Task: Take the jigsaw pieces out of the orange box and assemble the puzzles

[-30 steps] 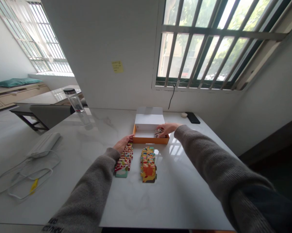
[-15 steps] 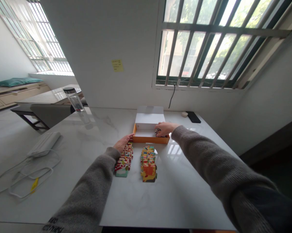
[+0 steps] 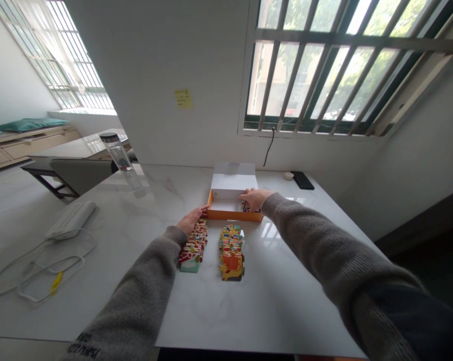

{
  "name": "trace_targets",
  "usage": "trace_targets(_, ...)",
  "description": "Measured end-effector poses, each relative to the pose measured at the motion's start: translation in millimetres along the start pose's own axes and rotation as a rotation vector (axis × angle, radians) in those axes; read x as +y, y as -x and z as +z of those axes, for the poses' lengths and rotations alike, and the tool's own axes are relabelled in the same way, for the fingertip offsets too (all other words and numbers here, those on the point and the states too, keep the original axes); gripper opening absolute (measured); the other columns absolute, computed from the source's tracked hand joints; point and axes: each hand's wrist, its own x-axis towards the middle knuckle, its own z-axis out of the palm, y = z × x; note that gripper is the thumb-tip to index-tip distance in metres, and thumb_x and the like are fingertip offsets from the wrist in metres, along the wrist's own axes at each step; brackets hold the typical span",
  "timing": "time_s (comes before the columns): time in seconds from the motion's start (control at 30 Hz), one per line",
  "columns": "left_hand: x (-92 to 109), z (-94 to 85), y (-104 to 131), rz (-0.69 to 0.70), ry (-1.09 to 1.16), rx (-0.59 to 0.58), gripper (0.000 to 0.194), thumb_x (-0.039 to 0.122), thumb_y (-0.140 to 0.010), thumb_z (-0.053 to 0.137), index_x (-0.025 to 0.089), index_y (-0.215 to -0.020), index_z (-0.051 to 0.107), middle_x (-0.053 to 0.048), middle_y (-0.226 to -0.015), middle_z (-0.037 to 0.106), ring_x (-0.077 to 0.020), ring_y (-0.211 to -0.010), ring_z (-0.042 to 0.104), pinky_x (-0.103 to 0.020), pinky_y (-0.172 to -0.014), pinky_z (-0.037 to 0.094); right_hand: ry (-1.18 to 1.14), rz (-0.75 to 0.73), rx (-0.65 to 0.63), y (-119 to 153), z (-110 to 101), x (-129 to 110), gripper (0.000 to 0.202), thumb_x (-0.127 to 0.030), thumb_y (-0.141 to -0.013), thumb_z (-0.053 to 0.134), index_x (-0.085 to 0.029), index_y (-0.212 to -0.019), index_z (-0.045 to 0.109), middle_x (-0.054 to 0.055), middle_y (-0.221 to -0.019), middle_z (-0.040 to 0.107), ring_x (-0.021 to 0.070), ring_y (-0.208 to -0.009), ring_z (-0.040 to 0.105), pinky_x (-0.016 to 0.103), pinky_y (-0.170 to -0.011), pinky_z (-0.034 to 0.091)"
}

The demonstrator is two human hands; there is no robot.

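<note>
An orange box (image 3: 234, 215) with a white inside stands on the table, its lid raised at the back. My right hand (image 3: 253, 198) reaches into its right end, fingers closed on a bunch of puzzle pieces (image 3: 246, 205). At the box's left front corner, my left hand (image 3: 194, 218) touches the edge with its fingertips, fingers apart. Just below that hand lies an overlapping row of colourful puzzle pieces (image 3: 193, 250). A second row (image 3: 232, 253), with an orange and yellow piece at its near end, lies in front of the box.
On the white table (image 3: 267, 311), a clear bottle (image 3: 118, 154) stands at the back left. A white power strip (image 3: 71, 219) with looped cable lies left. A black phone (image 3: 302, 180) and a small white round item (image 3: 288, 176) are at the back right.
The view has shifted slightly. My right hand has moved a little within the right end of the box; my left hand stays at the box's corner.
</note>
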Motion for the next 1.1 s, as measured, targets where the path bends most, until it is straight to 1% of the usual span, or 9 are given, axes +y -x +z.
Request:
trace_targets(0.07,1.1,-0.6,0.1,-0.004,-0.011,-0.01,0.07,0.069,-0.095,0.035,0.02,-0.143,0.052,-0.013,-0.128,0.065,-0.0265,-0.111,0.062,-0.043,-0.103,0.044,0.001,0.005,-0.001,-1.1,0.3,-2.0,0.078,-0.034,-0.068,0.079,-0.034,-0.141,0.05,0.013,-0.135,0.054,0.0349,-0.12,0.055,0.039,-0.086,0.052)
trace_targets(0.17,2.3,0.5,0.2,-0.003,-0.008,0.025,0.072,0.07,-0.094,0.035,0.018,-0.14,0.054,-0.013,-0.126,0.066,-0.0266,-0.109,0.063,-0.043,-0.103,0.044,0.002,0.002,0.008,-2.1,1.8,-0.9,0.081,-0.036,-0.067,0.081,-0.034,-0.142,0.049,0.013,-0.131,0.056,0.0346,-0.119,0.055,0.04,-0.093,0.048)
trace_targets(0.33,2.1,1.2,0.4,-0.01,-0.027,0.049,0.072,0.071,-0.093,0.036,0.019,-0.14,0.055,-0.013,-0.127,0.066,-0.0265,-0.108,0.063,-0.044,-0.103,0.044,-0.05,-0.057,0.129,3.5,-0.9,8.9,0.085,-0.047,-0.067,0.081,-0.028,-0.143,0.049,0.017,-0.126,0.057,0.0364,-0.118,0.052,0.046,-0.103,0.039)
trace_targets(0.53,2.2,-0.8,0.3,-0.038,-0.013,0.016,0.073,0.07,-0.092,0.039,0.018,-0.142,0.052,-0.013,-0.129,0.065,-0.0266,-0.111,0.063,-0.044,-0.104,0.045,-0.137,-0.026,0.26,20.8,-30.2,25.7,0.097,-0.056,-0.06,0.083,-0.029,-0.145,0.045,0.014,-0.125,0.053,0.0385,-0.12,0.046,0.05,-0.105,0.034)
trace_targets(0.63,3.7,-0.3,0.9,-0.016,-0.026,0.044,0.071,0.068,-0.093,0.038,0.017,-0.141,0.053,-0.012,-0.132,0.064,-0.026,-0.112,0.063,-0.044,-0.108,0.043,-0.172,-0.037,0.261,38.5,-45.2,26.7,0.098,-0.058,-0.061,0.082,-0.029,-0.147,0.042,0.013,-0.125,0.053,0.0383,-0.12,0.046,0.052,-0.107,0.033)
trace_targets(0.7,4.5,-0.4,1.1,-0.014,-0.044,0.035,0.069,0.066,-0.094,0.038,0.018,-0.141,0.053,-0.011,-0.134,0.063,-0.0257,-0.113,0.063,-0.044,-0.109,0.043,-0.203,-0.072,0.233,54.7,-47.9,21.8,0.1,-0.058,-0.062,0.082,-0.029,-0.148,0.04,0.013,-0.125,0.054,0.0379,-0.12,0.047,0.052,-0.108,0.032)
trace_targets(0.8,4.3,-1.5,0.9,-0.028,-0.058,0.011,0.067,0.065,-0.095,0.038,0.02,-0.142,0.052,-0.009,-0.132,0.064,-0.0254,-0.115,0.063,-0.043,-0.109,0.043,-0.228,-0.142,0.142,83.3,-38.0,5.6,0.104,-0.055,-0.057,0.085,-0.029,-0.147,0.041,0.012,-0.124,0.055,0.0382,-0.119,0.048,0.052,-0.108,0.033)
trace_targets(0.93,3.1,-2.9,0.2,-0.039,-0.045,0.009,0.066,0.064,-0.094,0.041,0.02,-0.142,0.052,-0.009,-0.132,0.065,-0.0254,-0.114,0.064,-0.042,-0.108,0.045,-0.244,-0.207,0.007,118.6,-9.9,-23.3,0.102,-0.055,-0.055,0.084,-0.029,-0.146,0.044,0.011,-0.122,0.056,0.0371,-0.116,0.051,0.051,-0.107,0.037)
trace_targets(1.1,2.1,-3.2,0.0,-0.04,-0.055,0.004,0.064,0.063,-0.094,0.04,0.022,-0.142,0.052,-0.009,-0.132,0.064,-0.026,-0.116,0.064,-0.043,-0.106,0.046,-0.304,-0.254,-0.049,134.5,23.1,-44.8,0.103,-0.052,-0.055,0.083,-0.026,-0.147,0.044,0.013,-0.12,0.056,0.0363,-0.115,0.051,0.051,-0.105,0.039)
